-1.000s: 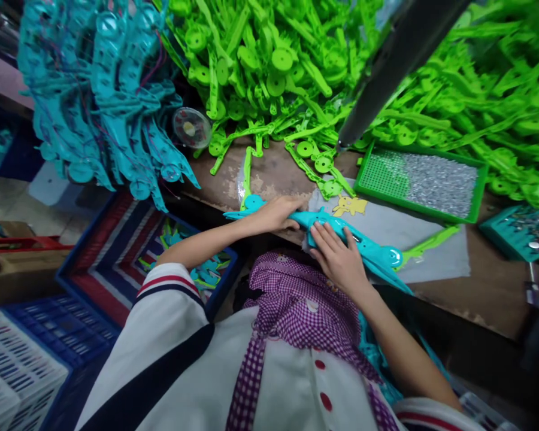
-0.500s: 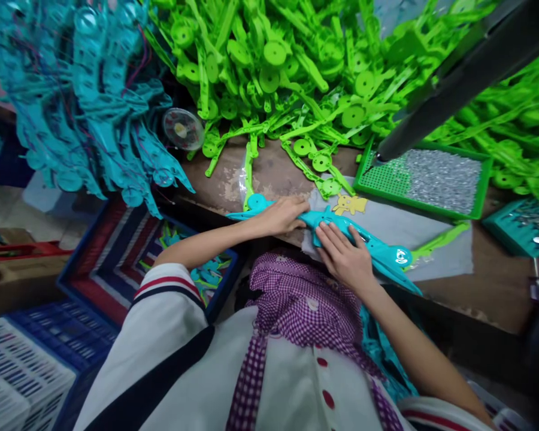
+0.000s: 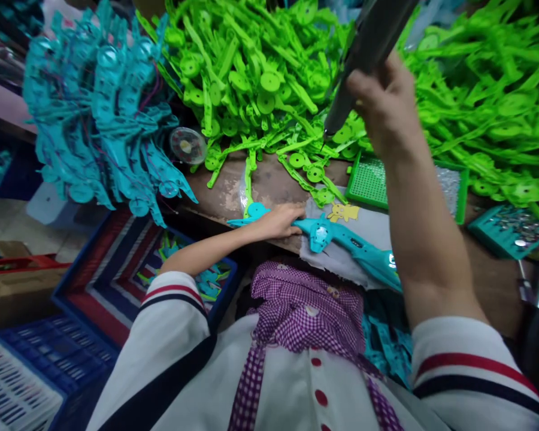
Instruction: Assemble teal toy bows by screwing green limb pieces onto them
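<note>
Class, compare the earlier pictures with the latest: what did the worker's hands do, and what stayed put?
The right hand left the teal toy part, rose and took hold of the dark hanging tool. The left hand stayed on the part at the edge of the table; the green tray did not move.

A worn brown workbench (image 3: pixel 273 179) with a scuffed, patchy top runs across the view; left of it, lower down, stand blue crates (image 3: pixel 94 257) and a white slatted crate (image 3: pixel 9 389) on a pale floor (image 3: pixel 9 215)
</note>
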Available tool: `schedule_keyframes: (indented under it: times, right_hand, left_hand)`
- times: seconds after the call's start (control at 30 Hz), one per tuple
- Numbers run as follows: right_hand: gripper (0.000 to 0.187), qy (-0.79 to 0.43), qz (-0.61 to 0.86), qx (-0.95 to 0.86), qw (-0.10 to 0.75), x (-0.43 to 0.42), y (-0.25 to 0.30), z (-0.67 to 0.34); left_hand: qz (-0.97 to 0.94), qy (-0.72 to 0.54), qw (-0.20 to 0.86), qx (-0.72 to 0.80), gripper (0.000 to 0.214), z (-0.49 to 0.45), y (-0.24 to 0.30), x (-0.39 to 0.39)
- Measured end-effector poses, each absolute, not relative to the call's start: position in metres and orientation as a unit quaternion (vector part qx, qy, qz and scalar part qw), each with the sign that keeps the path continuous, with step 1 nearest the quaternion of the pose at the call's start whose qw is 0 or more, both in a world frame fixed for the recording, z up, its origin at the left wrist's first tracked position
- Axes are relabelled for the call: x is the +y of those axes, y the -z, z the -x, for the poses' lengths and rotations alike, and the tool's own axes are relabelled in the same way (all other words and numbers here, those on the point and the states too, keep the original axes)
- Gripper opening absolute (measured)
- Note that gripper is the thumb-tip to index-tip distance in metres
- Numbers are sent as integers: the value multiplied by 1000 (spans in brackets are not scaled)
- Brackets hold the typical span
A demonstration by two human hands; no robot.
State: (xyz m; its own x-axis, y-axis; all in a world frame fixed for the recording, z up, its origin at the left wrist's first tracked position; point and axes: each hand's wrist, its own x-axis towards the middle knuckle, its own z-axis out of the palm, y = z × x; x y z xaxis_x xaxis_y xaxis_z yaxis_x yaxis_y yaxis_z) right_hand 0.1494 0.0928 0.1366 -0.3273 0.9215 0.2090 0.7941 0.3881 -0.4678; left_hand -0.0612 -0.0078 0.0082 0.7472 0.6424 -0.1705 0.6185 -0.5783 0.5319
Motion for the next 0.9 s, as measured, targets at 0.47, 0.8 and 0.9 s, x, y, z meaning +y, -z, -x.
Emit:
schedule_keyframes:
  times: [0.47,0.8,0.9]
  right_hand:
    - [72,-136,686,-547,460,141,-54,-216]
    - [88,-140,702,-533,452,159,-16,-227]
    - [90,-102,721,-573,378,161,-14,-231]
  left_hand:
    - [-892,-43,282,351,20,64,-4,-12]
    - [-884,-30,298,359,18,64,-8,-14]
    - [-884,-39,297,358,19,65,-8,-15]
